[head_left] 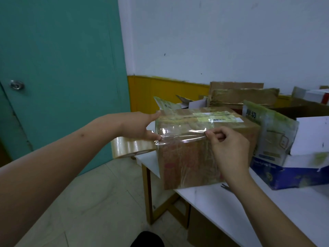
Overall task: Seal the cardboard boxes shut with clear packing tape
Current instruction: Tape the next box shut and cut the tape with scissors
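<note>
A brown cardboard box stands at the left end of the white table, its top flaps closed and covered with old labels. A strip of clear packing tape stretches across the upper front face. My right hand pinches the strip's free end against the box front. My left hand holds the tape roll at the box's left edge, with the thumb up by the top corner and the fingers at the strip.
A blue and white open box with a plastic bag in it stands just right of the brown box. More opened cardboard boxes are piled at the back. Scissors lie by my right wrist. A teal door is left.
</note>
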Action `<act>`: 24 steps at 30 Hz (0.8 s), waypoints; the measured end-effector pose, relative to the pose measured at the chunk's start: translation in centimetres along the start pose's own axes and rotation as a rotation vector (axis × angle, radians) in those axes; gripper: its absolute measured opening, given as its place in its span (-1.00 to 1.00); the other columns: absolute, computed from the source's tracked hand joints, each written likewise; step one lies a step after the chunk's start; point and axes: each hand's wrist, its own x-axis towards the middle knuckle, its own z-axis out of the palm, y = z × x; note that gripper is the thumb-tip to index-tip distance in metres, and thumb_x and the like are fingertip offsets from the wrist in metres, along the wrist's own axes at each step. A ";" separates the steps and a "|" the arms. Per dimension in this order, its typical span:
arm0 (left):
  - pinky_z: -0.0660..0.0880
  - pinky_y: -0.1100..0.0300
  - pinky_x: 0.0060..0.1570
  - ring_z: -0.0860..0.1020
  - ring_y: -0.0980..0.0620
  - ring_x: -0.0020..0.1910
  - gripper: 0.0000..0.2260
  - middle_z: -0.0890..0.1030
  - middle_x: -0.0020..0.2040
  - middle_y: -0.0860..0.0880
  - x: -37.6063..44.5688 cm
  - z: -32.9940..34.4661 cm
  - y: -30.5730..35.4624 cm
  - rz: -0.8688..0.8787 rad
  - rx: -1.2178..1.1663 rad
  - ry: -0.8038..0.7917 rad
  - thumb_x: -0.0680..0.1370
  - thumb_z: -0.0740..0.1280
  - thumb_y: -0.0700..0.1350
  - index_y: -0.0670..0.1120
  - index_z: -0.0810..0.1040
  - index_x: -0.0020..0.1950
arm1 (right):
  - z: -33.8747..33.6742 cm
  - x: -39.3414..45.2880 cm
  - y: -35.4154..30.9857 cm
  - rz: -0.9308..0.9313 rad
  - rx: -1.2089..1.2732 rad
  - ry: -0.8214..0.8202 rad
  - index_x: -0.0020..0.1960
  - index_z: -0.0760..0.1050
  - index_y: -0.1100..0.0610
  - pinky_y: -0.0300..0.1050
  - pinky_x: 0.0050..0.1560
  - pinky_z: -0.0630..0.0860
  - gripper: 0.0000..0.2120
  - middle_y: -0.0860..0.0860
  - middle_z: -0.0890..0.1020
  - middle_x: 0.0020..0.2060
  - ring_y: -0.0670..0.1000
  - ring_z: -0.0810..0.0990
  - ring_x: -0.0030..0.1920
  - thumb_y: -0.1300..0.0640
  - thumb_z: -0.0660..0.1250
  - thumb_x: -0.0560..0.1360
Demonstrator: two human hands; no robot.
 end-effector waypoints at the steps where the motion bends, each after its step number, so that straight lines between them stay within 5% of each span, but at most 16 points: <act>1: 0.38 0.14 0.19 0.47 -0.13 0.36 -0.16 0.48 0.44 -0.16 0.0 0.1 0.0 0.001 -0.003 -0.003 0.58 0.25 0.30 0.10 -0.21 0.66 | 0.1 0.0 -0.1 -0.002 -0.002 -0.002 -0.08 0.62 0.04 -0.32 -0.19 0.40 -0.92 -0.18 0.58 -0.30 -0.21 0.53 -0.23 0.05 0.41 0.54; 8: 0.38 0.13 0.21 0.46 -0.13 0.38 -0.15 0.47 0.46 -0.17 0.0 0.2 -0.1 0.008 -0.020 -0.001 0.57 0.25 0.30 0.11 -0.22 0.65 | 0.0 0.2 -0.4 0.045 -0.043 -0.013 -0.07 0.57 0.04 -0.29 -0.24 0.33 -0.91 -0.17 0.55 -0.32 -0.20 0.51 -0.24 0.03 0.42 0.53; 13: 0.38 0.08 0.32 0.44 -0.12 0.41 -0.14 0.45 0.47 -0.15 0.0 0.2 -0.1 0.009 -0.014 -0.014 0.57 0.25 0.31 0.10 -0.22 0.65 | -0.3 0.8 -0.2 0.186 0.019 -0.038 0.07 0.42 0.07 -0.39 -0.33 0.24 -0.69 -0.08 0.59 -0.31 -0.26 0.46 -0.28 0.04 0.50 0.46; 19: 0.38 0.15 0.16 0.48 -0.13 0.35 -0.15 0.50 0.42 -0.17 0.2 0.2 -0.2 0.012 -0.021 -0.002 0.57 0.26 0.29 0.10 -0.22 0.65 | -0.5 1.1 0.1 0.209 -0.053 -0.063 0.08 0.41 0.09 -0.27 -0.34 0.27 -0.64 -0.05 0.55 -0.22 -0.13 0.44 -0.26 -0.05 0.50 0.46; 24: 0.36 0.16 0.17 0.46 -0.14 0.38 -0.13 0.45 0.47 -0.18 0.3 0.1 -0.1 0.012 -0.014 -0.016 0.57 0.26 0.29 0.08 -0.23 0.65 | -1.8 1.4 0.7 -0.062 -0.412 -0.039 -0.08 0.42 0.02 -0.12 -0.31 0.38 -0.66 -0.11 0.51 -0.28 -0.02 0.50 -0.23 -0.18 0.46 0.43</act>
